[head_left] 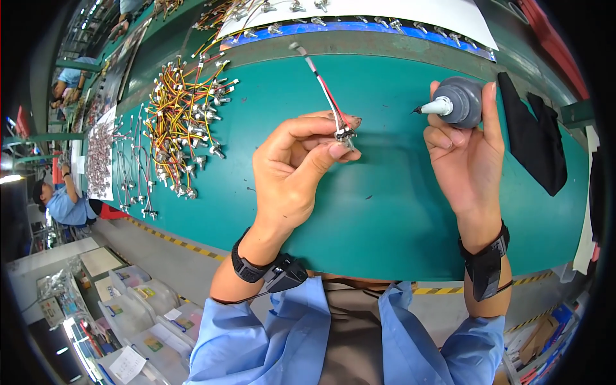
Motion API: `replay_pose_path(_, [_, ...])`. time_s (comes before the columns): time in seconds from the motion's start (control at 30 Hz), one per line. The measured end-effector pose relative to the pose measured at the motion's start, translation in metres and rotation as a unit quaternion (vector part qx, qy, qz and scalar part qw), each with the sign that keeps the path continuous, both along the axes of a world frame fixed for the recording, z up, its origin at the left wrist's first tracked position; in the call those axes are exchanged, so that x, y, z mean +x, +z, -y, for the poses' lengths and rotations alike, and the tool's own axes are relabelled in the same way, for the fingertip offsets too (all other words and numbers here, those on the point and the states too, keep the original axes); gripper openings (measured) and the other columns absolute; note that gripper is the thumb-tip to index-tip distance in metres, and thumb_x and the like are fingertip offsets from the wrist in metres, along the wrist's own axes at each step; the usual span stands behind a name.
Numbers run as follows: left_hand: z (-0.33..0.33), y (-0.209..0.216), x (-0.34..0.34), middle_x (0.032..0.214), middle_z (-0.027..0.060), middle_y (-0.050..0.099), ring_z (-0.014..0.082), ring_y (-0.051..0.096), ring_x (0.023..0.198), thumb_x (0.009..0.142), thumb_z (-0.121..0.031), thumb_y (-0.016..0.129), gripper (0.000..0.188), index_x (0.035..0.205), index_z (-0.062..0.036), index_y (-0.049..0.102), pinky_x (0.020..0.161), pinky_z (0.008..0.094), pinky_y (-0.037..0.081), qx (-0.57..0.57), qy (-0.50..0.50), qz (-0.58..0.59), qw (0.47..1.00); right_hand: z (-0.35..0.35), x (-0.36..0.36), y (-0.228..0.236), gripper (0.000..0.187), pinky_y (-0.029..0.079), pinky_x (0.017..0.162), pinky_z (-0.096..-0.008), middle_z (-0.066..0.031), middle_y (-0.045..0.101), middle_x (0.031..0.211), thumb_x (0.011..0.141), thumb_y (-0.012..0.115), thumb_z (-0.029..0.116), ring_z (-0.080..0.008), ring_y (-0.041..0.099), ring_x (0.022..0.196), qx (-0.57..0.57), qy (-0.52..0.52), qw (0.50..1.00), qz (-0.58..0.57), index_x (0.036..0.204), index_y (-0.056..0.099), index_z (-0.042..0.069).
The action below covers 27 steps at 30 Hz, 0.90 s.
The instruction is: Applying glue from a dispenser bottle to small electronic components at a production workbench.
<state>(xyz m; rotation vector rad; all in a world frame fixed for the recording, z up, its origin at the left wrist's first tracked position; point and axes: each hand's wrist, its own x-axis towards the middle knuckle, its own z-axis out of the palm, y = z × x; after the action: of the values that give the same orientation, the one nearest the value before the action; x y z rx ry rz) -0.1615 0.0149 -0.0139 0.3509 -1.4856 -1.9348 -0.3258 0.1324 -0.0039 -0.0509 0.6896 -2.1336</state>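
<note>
Over the green work mat point(385, 224), my left hand point(285, 170) pinches a small potentiometer point(345, 135) between thumb and fingers. Its red, white and black wires point(326, 90) rise away from me to a small connector, which is blurred. To the right, my right hand point(471, 170) grips a dark grey squeeze bottle point(463, 101). The bottle lies tilted, with its white nozzle point(438, 107) and dark tip pointing left. A gap separates the tip from the potentiometer. Dark smudges mark my left fingertips.
A heap of wired potentiometers point(183, 122) with yellow, red and black leads lies left. Beside it are several white-and-red-wired ones point(138, 170). A black cloth point(536, 141) rests at right. More potentiometers line a white sheet point(385, 9) at the back. Another person point(69, 200) works far left.
</note>
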Motion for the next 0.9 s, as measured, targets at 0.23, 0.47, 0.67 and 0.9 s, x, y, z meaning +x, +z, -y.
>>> replay_pose_path(0.23, [0.002, -0.003, 0.002, 0.103, 0.0199, 0.056, 0.0216, 0.058, 0.091, 0.081, 0.003, 0.054, 0.015, 0.096, 0.0038, 0.053, 0.073, 0.0331, 0.053, -0.019, 0.003, -0.009, 1.000, 0.000, 0.009, 0.009, 0.039, 0.031, 0.048, -0.0199, -0.0147, 0.056, 0.101, 0.087, 0.048, 0.040, -0.0059, 0.034, 0.050, 0.018, -0.006, 1.000, -0.006, 0.094, 0.052, 0.002])
replay_pose_path(0.47, [0.002, -0.002, 0.001, 0.103, 0.0200, 0.056, 0.0217, 0.057, 0.091, 0.081, 0.003, 0.054, 0.015, 0.096, 0.0035, 0.053, 0.073, 0.0337, 0.053, -0.027, 0.005, -0.007, 1.000, 0.000, 0.009, 0.011, 0.035, 0.033, 0.049, -0.0204, -0.0095, 0.060, 0.087, 0.088, 0.046, 0.042, -0.0057, 0.036, 0.050, 0.011, 0.017, 1.000, -0.012, 0.092, 0.052, 0.007])
replay_pose_path(0.67, [0.003, -0.004, 0.001, 0.103, 0.0211, 0.056, 0.0229, 0.058, 0.090, 0.081, 0.003, 0.054, 0.014, 0.096, 0.0030, 0.053, 0.072, 0.0345, 0.053, -0.049, 0.000, -0.021, 0.999, 0.001, 0.006, 0.007, 0.038, 0.031, 0.047, -0.0202, -0.0154, 0.057, 0.102, 0.088, 0.047, 0.040, -0.0057, 0.034, 0.048, 0.010, -0.001, 1.000, 0.004, 0.094, 0.052, 0.003])
replay_pose_path(0.9, [0.005, -0.005, 0.004, 0.101, 0.0242, 0.056, 0.0267, 0.057, 0.090, 0.081, 0.003, 0.054, 0.013, 0.093, 0.0026, 0.052, 0.071, 0.0364, 0.052, -0.074, -0.043, -0.071, 0.994, -0.001, 0.003, 0.006, 0.037, 0.031, 0.047, -0.0194, -0.0138, 0.056, 0.100, 0.088, 0.048, 0.039, -0.0061, 0.035, 0.050, -0.003, 0.004, 1.000, -0.003, 0.093, 0.051, 0.002])
